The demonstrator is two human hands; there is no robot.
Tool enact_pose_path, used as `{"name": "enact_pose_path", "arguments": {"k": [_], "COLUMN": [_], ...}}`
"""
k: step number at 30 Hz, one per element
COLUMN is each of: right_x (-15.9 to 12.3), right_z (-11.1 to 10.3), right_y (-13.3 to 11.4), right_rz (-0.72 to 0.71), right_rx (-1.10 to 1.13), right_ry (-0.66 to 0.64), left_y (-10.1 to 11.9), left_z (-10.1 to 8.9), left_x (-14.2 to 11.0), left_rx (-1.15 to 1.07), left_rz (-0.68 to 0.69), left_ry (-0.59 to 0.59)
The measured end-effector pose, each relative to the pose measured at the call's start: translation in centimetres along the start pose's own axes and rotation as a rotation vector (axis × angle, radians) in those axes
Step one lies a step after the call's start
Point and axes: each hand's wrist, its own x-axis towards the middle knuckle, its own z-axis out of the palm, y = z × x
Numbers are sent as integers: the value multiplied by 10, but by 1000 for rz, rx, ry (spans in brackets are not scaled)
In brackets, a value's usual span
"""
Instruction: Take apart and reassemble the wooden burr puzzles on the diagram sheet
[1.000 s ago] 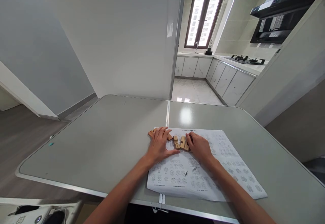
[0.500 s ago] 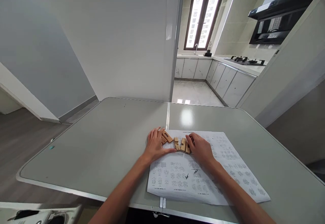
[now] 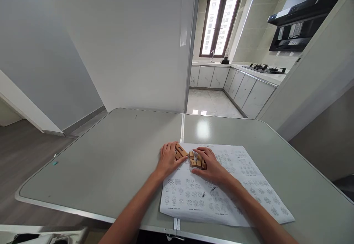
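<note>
Several small notched wooden blocks (image 3: 191,155), like burr puzzle pieces, rest in two groups near the top of a printed paper sheet (image 3: 190,211). My left hand (image 3: 168,162) is curled round the left group, slotted wooden pieces (image 3: 180,151), with fingers behind and thumb along the near side. Over the right group is my right hand (image 3: 211,164), its fingers at the far side of the notched blocks and its thumb at the near side. Part of each group is hidden by the hands.
The sheet carries rows of small printed diagrams and lies on a grey-green table (image 3: 110,163) with a metal seam (image 3: 182,126). A small teal bit (image 3: 55,163) lies by the left edge. Beyond the table are a wall and a kitchen doorway.
My right hand has shifted left and opened wider round the right group of blocks. My left thumb has drawn up toward the left pieces, away from the right group.
</note>
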Motion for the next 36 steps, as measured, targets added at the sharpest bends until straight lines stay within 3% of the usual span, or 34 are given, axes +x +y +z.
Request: {"name": "enact_pose_path", "arguments": {"k": [14, 36], "right_x": [3, 13], "right_z": [5, 4], "right_y": [-4, -6], "right_rz": [-40, -13], "right_rx": [132, 192], "right_ry": [-40, -9], "left_y": [-4, 6], "left_z": [-11, -17], "left_x": [0, -6], "left_rx": [-30, -38], "left_rz": [104, 106], "left_ry": [-60, -54]}}
